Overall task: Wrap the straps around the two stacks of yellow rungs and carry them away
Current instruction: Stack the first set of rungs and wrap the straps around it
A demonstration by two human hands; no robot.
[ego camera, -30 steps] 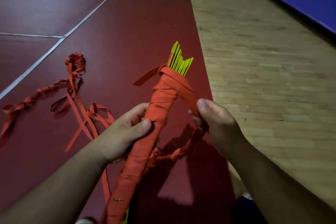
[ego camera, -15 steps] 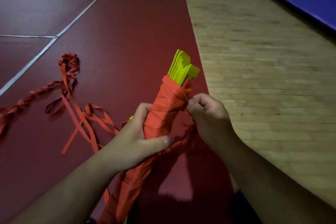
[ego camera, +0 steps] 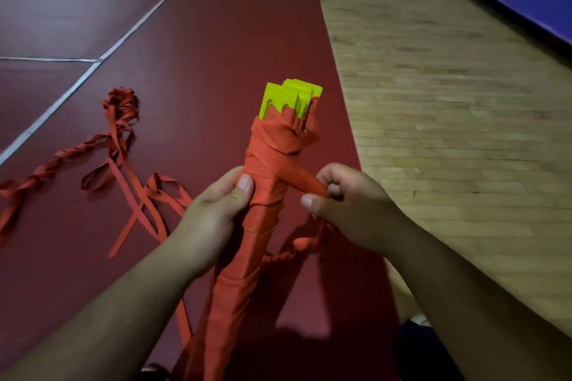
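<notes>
L hand [ego camera: 213, 219] clamped round wrapped stack [ego camera: 263, 226] to steady it | R hand [ego camera: 349, 210] pinches strap end [ego camera: 301, 181], taut for next turn | yellow rungs [ego camera: 275, 99] bare at top | spare straps [ego camera: 123, 139] on floor [ego camera: 216, 40]

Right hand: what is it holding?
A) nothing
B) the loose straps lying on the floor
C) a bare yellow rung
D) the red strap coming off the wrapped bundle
D: the right hand pinches the red strap leading off the wrapped bundle, which the left hand grips below the yellow rungs.
</notes>
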